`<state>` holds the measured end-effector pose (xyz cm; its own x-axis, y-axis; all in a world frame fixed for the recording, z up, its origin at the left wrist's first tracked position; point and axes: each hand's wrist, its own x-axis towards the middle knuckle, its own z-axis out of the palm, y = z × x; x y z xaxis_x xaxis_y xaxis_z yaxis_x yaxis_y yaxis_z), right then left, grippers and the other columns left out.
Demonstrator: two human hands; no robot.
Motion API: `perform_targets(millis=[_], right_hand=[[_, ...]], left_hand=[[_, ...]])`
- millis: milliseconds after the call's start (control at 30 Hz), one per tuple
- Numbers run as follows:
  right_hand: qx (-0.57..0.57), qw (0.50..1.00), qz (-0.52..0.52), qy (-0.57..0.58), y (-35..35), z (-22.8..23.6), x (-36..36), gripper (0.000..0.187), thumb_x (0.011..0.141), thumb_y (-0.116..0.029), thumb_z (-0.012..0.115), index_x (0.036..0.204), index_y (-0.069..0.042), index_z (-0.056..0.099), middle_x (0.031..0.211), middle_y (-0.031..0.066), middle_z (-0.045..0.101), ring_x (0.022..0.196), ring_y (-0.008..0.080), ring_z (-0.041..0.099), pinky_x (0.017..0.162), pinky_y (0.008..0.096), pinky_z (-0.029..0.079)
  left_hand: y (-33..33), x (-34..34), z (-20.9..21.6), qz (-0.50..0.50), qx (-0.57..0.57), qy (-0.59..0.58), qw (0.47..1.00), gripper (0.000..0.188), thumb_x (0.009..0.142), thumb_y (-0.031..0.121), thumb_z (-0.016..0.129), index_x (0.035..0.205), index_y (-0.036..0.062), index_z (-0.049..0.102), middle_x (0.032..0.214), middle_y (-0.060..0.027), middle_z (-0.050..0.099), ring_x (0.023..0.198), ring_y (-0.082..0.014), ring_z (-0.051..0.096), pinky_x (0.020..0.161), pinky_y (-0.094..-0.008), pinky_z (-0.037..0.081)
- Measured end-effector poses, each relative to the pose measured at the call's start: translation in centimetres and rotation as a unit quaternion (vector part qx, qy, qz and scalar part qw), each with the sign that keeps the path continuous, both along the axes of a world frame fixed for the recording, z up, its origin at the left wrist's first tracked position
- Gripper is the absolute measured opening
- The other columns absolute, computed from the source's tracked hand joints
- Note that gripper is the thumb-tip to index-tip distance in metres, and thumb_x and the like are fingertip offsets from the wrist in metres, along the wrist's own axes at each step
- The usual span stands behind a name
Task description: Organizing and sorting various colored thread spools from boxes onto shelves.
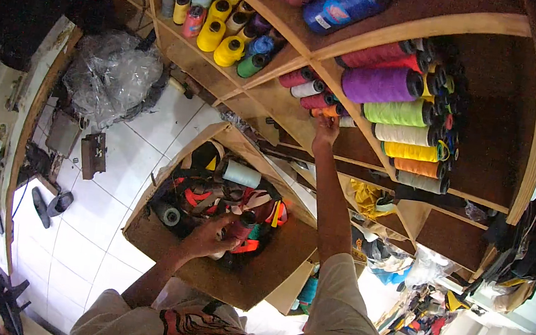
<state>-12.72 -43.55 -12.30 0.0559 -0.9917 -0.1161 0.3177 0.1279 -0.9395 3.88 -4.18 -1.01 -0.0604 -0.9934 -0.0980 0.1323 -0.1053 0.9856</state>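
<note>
Head view, looking down. A dark red thread spool (242,226) is grasped by the left hand (209,236) over the open cardboard box (198,271), well inside its walls. An orange spool (326,110) at the front edge of a wooden shelf (360,146) is pinched by the right hand (325,131). White floor tiles (110,166) lie open beside the box.

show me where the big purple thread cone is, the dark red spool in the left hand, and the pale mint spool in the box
big purple thread cone (379,84), head view, middle of its wound side.
dark red spool (242,226), head view, upper body above the left hand.
pale mint spool (242,174), head view, middle of its side.
</note>
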Motion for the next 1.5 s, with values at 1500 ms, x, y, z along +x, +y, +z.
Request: perform_targets(millis=[1500], right_hand=[[-0.180,0.907,0.258,0.279,42.7,20.3,-4.4,0.047,0.077,-0.017,0.072,0.117,-0.001,0.052,0.101,0.0078,0.056,0.085,0.0155,0.056,0.069,0.0290,0.047]], left_hand=[[9.2,-5.3,13.5,0.077,-0.169,-0.101,0.977,0.048,0.083,0.016,0.067,0.123,-0.0015,0.049,0.123,-0.0145,0.050,0.118,-0.0251,0.047,0.100,-0.0347,0.036]])
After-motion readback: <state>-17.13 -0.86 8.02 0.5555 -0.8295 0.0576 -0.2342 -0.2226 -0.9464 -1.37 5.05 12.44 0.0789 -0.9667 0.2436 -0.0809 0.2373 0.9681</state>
